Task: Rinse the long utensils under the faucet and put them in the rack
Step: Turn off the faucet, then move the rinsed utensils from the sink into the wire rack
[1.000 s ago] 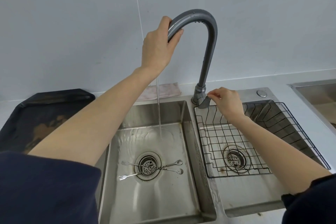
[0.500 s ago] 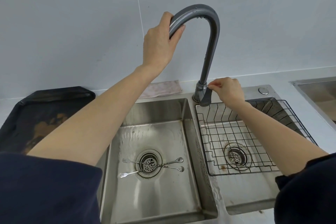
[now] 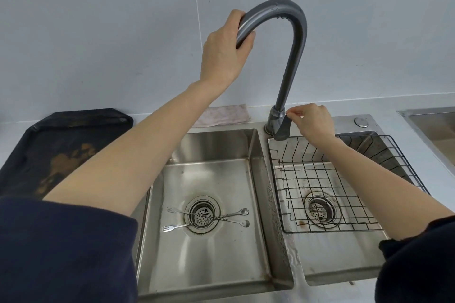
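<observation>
Thin steel long utensils [image 3: 205,218], forks and spoons crossed over the left basin's drain [image 3: 202,215], lie unrinsed at about 6 o'clock from the dark grey arched faucet [image 3: 293,39]. A second ago water fell into this basin; now no stream shows, so rinsing likely needs the flow reopened. Left hand [image 3: 225,50] grasps the spout end; right hand [image 3: 314,122] pinches the lever at the base. At 4 o'clock, the black wire rack [image 3: 327,187] waits, with nothing blocking it.

Open drop into left basin [image 3: 209,174] above utensils [image 3: 205,219]; faucet [image 3: 293,56] arches overhead; left forearm [image 3: 138,145] possibly crowds left rim.
</observation>
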A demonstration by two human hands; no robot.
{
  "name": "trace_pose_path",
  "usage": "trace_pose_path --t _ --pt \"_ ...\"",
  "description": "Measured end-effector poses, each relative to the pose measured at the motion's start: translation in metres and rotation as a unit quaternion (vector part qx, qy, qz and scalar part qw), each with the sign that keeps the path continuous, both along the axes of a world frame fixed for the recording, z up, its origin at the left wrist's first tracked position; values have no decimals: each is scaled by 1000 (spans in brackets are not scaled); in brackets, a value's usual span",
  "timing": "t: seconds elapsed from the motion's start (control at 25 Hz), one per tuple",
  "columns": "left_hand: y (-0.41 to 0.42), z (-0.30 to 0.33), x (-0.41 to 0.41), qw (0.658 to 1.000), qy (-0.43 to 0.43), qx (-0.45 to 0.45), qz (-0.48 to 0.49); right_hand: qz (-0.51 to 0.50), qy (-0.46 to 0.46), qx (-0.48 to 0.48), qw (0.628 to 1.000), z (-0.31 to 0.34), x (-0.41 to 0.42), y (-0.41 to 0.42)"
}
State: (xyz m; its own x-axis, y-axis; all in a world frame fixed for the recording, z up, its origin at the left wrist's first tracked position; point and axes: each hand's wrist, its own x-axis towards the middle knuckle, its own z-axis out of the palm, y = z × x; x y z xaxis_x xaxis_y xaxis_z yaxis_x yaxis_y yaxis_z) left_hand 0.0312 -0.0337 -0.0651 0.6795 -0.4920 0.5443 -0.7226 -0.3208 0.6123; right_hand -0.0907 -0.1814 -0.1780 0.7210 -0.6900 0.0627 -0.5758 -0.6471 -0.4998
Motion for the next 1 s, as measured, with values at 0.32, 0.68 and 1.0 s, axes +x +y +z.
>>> trace_pose_path --t 0.32,0.68,1.0 --pt "42 -19 4 976 149 119 -102 168 2 -129 977 -18 10 50" --pt "91 -124 20 914 260 305 -60 259 164 -32 951 -101 20 103" --pt "125 -246 21 835 383 390 -67 284 285 37 915 -165 17 126"
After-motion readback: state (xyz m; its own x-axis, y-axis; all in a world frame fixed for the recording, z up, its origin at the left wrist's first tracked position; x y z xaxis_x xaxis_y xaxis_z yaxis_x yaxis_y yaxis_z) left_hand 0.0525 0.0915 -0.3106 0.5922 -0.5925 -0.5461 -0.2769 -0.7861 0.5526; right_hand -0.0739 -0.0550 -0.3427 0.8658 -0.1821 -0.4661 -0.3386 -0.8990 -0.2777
